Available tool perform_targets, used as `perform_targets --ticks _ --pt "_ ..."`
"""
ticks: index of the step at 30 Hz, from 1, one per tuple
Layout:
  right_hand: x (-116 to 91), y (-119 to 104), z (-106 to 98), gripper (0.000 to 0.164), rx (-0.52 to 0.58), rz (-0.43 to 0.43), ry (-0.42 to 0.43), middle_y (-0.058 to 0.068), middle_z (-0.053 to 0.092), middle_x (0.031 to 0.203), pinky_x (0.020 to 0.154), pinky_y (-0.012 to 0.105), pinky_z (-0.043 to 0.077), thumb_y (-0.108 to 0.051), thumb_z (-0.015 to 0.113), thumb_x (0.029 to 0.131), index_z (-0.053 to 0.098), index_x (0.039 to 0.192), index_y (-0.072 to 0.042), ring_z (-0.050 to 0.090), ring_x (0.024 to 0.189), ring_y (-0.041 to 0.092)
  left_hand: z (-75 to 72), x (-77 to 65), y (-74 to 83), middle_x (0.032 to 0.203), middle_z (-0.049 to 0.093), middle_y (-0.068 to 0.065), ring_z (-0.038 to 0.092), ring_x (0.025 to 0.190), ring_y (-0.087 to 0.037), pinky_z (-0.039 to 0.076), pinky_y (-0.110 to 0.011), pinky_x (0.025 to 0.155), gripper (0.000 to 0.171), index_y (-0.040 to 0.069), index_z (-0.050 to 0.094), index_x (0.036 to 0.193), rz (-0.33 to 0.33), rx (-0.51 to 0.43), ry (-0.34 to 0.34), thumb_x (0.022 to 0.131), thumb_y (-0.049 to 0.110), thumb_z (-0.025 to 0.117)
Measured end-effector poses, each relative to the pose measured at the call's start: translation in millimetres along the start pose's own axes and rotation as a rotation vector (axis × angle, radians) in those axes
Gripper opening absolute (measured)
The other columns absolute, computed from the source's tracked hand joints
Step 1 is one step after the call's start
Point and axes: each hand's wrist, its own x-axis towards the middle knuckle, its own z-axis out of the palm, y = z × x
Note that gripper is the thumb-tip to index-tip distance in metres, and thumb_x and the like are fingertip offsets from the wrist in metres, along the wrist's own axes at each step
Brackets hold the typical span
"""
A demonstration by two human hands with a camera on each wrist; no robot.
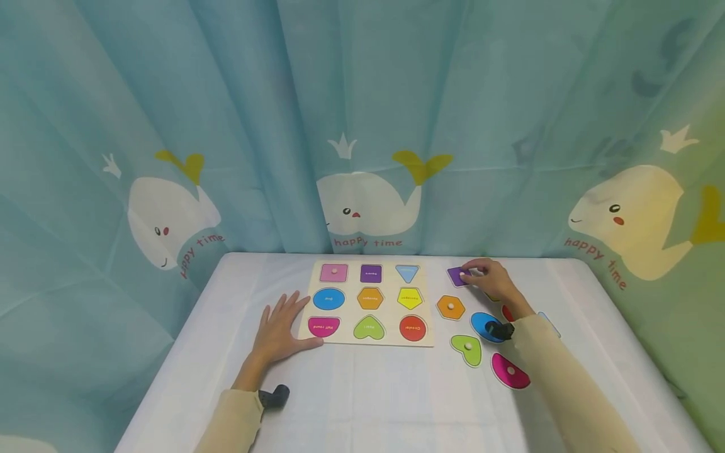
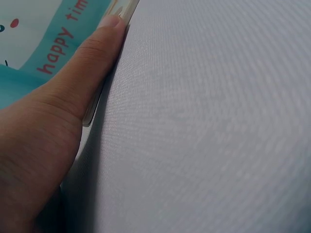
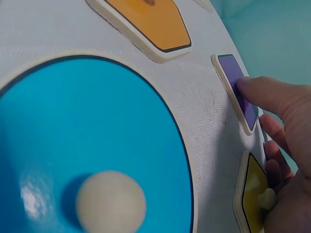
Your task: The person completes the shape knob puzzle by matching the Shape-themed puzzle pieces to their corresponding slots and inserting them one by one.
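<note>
A wooden shape puzzle board point(image 1: 391, 340) lies flat on the table, with a pink rectangle piece point(image 1: 328, 275) in its far left slot. My left hand point(image 1: 280, 330) is spread at the board's left edge, thumb point(image 2: 92, 53) on the near edge. Right of the board, my right hand point(image 1: 491, 280) pinches a purple square piece point(image 1: 455, 277) between thumb and fingers. The right wrist view shows the thumb point(image 3: 265, 92) against the purple face; its knob is hidden there. Beneath that hand lies a yellow piece point(image 3: 255, 191), partly covered.
Loose knobbed pieces lie on the right: orange hexagon point(image 1: 444, 313), blue oval point(image 1: 481, 321), green heart point(image 1: 474, 353), magenta half round point(image 1: 504, 372). A red piece point(image 1: 506, 313) and a light blue piece point(image 1: 549, 324) are partly hidden by the right arm. A whale-print curtain point(image 1: 368, 126) hangs behind.
</note>
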Motion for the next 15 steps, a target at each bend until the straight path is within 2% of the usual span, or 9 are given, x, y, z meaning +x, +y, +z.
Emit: perform_targets --ticks 7,15 --pt "1.6 1.7 0.7 0.026 0.011 -0.041 -0.005 0.027 0.058 0.135 0.114 0.064 0.035 -0.019 0.074 0.096 0.075 0.114 0.000 0.047 0.132 0.048 0.0 -1.3 0.1 0.168 0.027 -0.015 0.013 0.156 -0.042 0.003 -0.070 0.120 0.105 0.016 0.041 0.158 0.004 -0.007 0.006 0.073 0.064 0.081" --pt "1.2 0.4 1.5 0.027 -0.003 -0.009 -0.008 0.027 0.054 0.141 0.115 0.063 0.035 -0.018 0.073 0.097 0.075 0.117 0.000 0.043 0.137 0.048 1.5 -0.9 -1.5 0.168 0.027 -0.014 0.014 0.156 -0.042 0.003 -0.070 0.120 0.105 0.017 0.041 0.158 0.005 -0.004 0.014 0.073 0.064 0.081"
